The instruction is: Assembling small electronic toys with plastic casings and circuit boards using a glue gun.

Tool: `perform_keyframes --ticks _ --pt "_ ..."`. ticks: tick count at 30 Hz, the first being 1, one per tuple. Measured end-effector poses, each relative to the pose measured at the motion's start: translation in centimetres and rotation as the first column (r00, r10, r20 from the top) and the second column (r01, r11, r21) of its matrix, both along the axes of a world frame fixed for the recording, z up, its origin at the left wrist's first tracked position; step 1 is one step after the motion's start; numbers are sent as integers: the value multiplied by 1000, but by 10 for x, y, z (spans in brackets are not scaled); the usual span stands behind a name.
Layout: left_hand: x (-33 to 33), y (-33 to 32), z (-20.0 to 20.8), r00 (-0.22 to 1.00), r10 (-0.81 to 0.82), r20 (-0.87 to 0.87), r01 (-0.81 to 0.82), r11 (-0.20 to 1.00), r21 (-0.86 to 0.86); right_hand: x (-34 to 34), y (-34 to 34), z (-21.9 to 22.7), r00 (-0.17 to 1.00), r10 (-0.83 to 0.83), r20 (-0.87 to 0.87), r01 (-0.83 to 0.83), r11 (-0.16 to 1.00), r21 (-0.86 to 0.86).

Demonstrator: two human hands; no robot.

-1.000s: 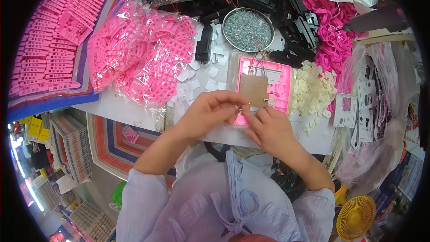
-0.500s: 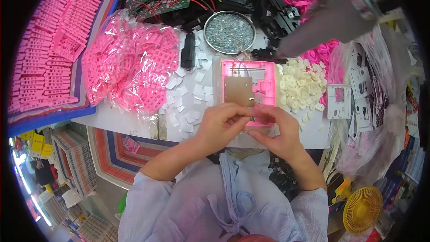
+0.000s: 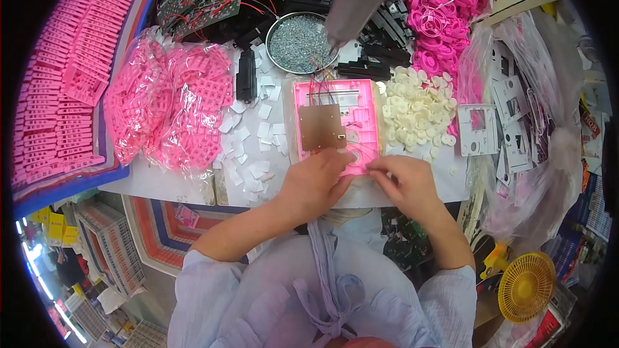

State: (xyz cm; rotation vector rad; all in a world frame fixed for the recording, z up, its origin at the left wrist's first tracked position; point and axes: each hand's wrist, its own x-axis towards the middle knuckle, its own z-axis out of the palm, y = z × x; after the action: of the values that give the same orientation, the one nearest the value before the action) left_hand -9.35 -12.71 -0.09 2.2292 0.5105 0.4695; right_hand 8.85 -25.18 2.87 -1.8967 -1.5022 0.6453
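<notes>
A pink plastic case (image 3: 365,113) lies in front of me with a brown circuit board (image 3: 320,124) and thin wires (image 3: 369,148) inside. Over the lower left part of the case is my left hand (image 3: 316,179), its fingers bent and pressed together near a small round part (image 3: 354,155). At the lower right corner of the case, my right hand (image 3: 407,183) has thumb and forefinger pinched together. Whatever lies between the fingertips of either hand is too small or hidden to make out.
Beyond the case stands a round dish of small screws (image 3: 298,45), partly behind a long grey object (image 3: 371,0) overhead. White round pieces (image 3: 419,106) are heaped at right, white paper squares (image 3: 261,132) and bagged pink parts (image 3: 193,103) at left. Black parts (image 3: 364,69) lie farther back.
My hands have come apart; the left is now lower on the case and the right at its corner. The grey overhead object has swung leftward. The view has shifted slightly.
</notes>
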Motion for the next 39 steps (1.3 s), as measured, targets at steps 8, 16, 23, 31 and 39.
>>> perform_keyframes --ticks 8,16,23,31,39 --pt "-2 -4 -22 986 -133 105 115 980 162 -9 0 -13 938 91 334 -105 994 23" --pt "-4 1 -21 978 -206 37 192 953 232 5 -10 -50 995 38 -97 -19 983 184" --pt "-5 1 -24 974 -223 40 205 942 266 -8 -12 -41 975 -42 216 -16 966 258" --pt "-5 2 -23 979 -201 34 184 945 272 -5 -7 -41 995 -29 95 8 977 214" --pt "-5 4 -20 971 -240 2 228 925 305 -5 -16 -67 994 -104 21 90 931 353"
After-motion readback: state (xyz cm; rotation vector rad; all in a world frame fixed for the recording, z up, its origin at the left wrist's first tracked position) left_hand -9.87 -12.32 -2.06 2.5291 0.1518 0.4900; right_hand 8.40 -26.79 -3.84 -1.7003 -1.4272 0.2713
